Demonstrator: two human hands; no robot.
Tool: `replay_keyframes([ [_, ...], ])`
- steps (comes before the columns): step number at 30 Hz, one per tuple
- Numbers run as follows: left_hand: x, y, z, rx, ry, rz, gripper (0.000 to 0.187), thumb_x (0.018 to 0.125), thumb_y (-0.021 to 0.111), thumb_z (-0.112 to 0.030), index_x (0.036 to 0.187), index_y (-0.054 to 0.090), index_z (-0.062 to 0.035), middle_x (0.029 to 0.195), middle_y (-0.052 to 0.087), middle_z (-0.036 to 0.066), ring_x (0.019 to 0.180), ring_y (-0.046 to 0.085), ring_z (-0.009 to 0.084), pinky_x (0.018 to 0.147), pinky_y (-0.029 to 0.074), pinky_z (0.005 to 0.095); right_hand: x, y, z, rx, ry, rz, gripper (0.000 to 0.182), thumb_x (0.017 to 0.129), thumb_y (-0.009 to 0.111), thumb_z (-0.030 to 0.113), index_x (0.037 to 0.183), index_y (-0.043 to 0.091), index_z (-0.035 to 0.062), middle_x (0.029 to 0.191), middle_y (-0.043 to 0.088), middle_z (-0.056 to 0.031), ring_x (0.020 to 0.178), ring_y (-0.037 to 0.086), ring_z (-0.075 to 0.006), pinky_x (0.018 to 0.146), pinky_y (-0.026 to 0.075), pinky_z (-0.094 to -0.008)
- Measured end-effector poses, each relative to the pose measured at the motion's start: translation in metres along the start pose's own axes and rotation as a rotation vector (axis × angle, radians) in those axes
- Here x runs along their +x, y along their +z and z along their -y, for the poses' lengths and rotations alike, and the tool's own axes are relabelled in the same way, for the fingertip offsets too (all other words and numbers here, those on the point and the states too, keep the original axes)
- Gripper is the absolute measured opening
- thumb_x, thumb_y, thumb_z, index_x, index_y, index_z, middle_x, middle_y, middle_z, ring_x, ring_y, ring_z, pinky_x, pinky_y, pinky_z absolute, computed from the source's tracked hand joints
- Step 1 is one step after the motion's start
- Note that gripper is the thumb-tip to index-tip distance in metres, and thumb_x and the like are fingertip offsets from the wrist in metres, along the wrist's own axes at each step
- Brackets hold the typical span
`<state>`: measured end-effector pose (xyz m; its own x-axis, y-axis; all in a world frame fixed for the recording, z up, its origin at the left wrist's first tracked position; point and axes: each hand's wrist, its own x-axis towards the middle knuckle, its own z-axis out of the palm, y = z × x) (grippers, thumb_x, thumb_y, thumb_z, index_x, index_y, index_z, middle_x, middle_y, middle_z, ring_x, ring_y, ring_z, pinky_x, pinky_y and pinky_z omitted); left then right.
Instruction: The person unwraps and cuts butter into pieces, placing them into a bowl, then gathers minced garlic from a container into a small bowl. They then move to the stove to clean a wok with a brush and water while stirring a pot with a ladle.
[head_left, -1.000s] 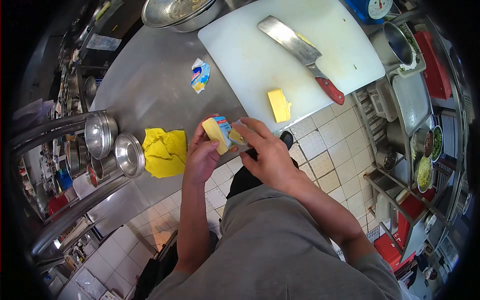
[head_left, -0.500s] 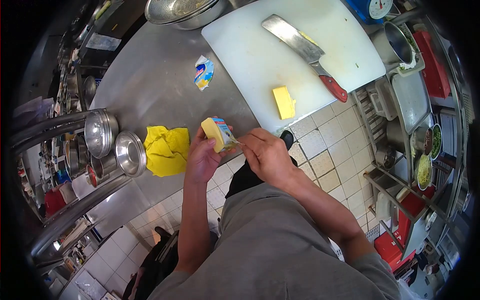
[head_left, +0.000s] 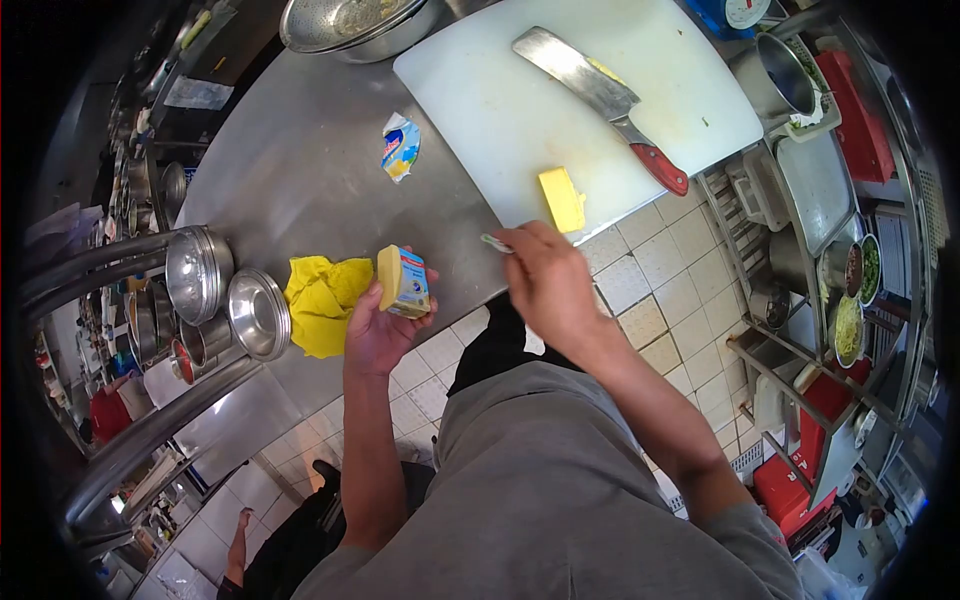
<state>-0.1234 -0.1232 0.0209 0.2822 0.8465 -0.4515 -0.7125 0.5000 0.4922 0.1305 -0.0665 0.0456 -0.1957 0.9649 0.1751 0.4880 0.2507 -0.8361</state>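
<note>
My left hand [head_left: 385, 335] is closed round a block of butter [head_left: 389, 280], its end bare and yellow, the rest still in a printed blue wrapper [head_left: 412, 285]. Apart from it, my right hand [head_left: 545, 275] pinches a small torn scrap of wrapper [head_left: 495, 242] between thumb and fingers. A second, unwrapped butter block [head_left: 562, 200] lies close by on the near edge of the white cutting board [head_left: 480, 90]. Another torn wrapper piece [head_left: 400, 148] rests on the steel table, left of the board.
On the board lies a cleaver [head_left: 600, 95] with a red handle. A yellow cloth [head_left: 325, 300] and stacked metal bowls [head_left: 258, 313] are at the left on the steel table [head_left: 300, 180]. Racks with pots and trays [head_left: 818, 190] stand right. Another person's arm [head_left: 238, 550] shows lower left.
My right hand has pulled away up and to the right with a wrapper scrap. My left hand has moved slightly left, turning the butter so its printed side shows more.
</note>
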Motion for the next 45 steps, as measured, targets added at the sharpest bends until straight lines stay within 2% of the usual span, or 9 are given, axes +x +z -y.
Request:
replay_keyframes([
  [16,0.004,0.007,-0.006,0.047,0.046,-0.113,0.048,0.107,0.033,-0.04,0.145,0.043,-0.0127,0.142,0.05,0.026,0.086,0.067,0.0269,0.072,0.054,0.034,0.001,0.023,0.006,0.202,0.117,0.08,0.034,0.084,0.066,-0.002,0.117,0.062,0.0015,0.094,0.063,-0.0186,0.082,0.067,-0.0332,0.069,0.054,-0.0401],
  [19,0.006,0.004,-0.006,0.03,0.018,-0.13,0.048,0.107,0.032,-0.04,0.144,0.044,-0.0113,0.14,0.052,0.028,0.086,0.068,0.0271,0.072,0.055,0.0346,0.0,-0.003,-0.009,-0.083,0.054,-0.258,0.042,0.08,0.076,0.008,0.119,0.062,0.0036,0.096,0.062,-0.0152,0.08,0.063,-0.0311,0.068,0.054,-0.0392],
  [21,0.006,0.003,-0.005,0.028,0.001,-0.143,0.048,0.107,0.033,-0.04,0.143,0.044,-0.0102,0.14,0.053,0.028,0.087,0.068,0.027,0.073,0.055,0.0349,0.003,-0.02,-0.009,-0.312,0.201,-0.223,0.046,0.079,0.077,0.014,0.121,0.061,0.0021,0.107,0.06,-0.0189,0.1,0.062,-0.0369,0.08,0.053,-0.0448],
  [28,0.012,-0.001,-0.002,0.163,0.089,-0.148,0.042,0.105,0.042,-0.03,0.133,0.05,0.0004,0.115,0.065,0.017,0.089,0.069,0.0231,0.075,0.056,0.0328,0.009,-0.023,-0.041,-0.409,0.285,-0.154,0.05,0.077,0.079,0.018,0.121,0.061,0.0016,0.105,0.062,-0.0166,0.098,0.062,-0.0364,0.081,0.053,-0.0435],
  [31,0.021,0.0,-0.001,0.344,0.109,-0.25,0.034,0.102,0.052,-0.017,0.131,0.051,0.0004,0.109,0.066,0.013,0.087,0.069,0.0197,0.075,0.056,0.0302,0.015,-0.034,-0.051,-0.18,0.266,-0.202,0.04,0.082,0.075,0.016,0.117,0.064,-0.0001,0.095,0.065,-0.0135,0.084,0.066,-0.0302,0.072,0.056,-0.0396],
  [34,0.029,0.006,0.004,0.5,0.156,-0.349,0.033,0.097,0.058,-0.007,0.129,0.054,0.0007,0.108,0.066,0.012,0.085,0.068,0.017,0.074,0.057,0.0285,0.023,-0.051,-0.06,0.677,0.679,-0.133,0.032,0.094,0.059,0.016,0.118,0.064,-0.0053,0.093,0.069,-0.0128,0.071,0.065,-0.0158,0.056,0.055,-0.0292],
  [38,0.033,0.017,0.009,0.696,0.251,-0.428,0.031,0.097,0.06,-0.006,0.126,0.057,0.001,0.105,0.066,0.011,0.082,0.067,0.0144,0.072,0.057,0.0275,0.03,-0.058,-0.06,1.138,0.785,-0.005,0.041,0.097,0.05,0.027,0.119,0.057,-0.0077,0.096,0.069,-0.0194,0.071,0.065,-0.0179,0.056,0.055,-0.0298],
  [41,0.03,0.018,0.012,0.789,0.283,-0.48,0.029,0.096,0.061,-0.006,0.125,0.058,-0.0004,0.104,0.065,0.009,0.081,0.066,0.0128,0.07,0.057,0.0264,0.035,-0.051,-0.062,1.155,0.843,-0.026,0.042,0.096,0.053,0.023,0.123,0.057,-0.0095,0.092,0.068,-0.0153,0.071,0.065,-0.019,0.054,0.055,-0.0313],
  [45,0.01,0.019,0.008,0.797,0.369,-0.5,0.028,0.096,0.062,-0.004,0.123,0.06,-0.0013,0.104,0.064,0.007,0.08,0.065,0.011,0.069,0.056,0.0254,0.053,-0.033,-0.059,0.311,0.422,-0.095,0.034,0.094,0.059,0.014,0.124,0.064,-0.003,0.087,0.068,-0.0097,0.068,0.062,-0.0148,0.058,0.05,-0.0292],
])
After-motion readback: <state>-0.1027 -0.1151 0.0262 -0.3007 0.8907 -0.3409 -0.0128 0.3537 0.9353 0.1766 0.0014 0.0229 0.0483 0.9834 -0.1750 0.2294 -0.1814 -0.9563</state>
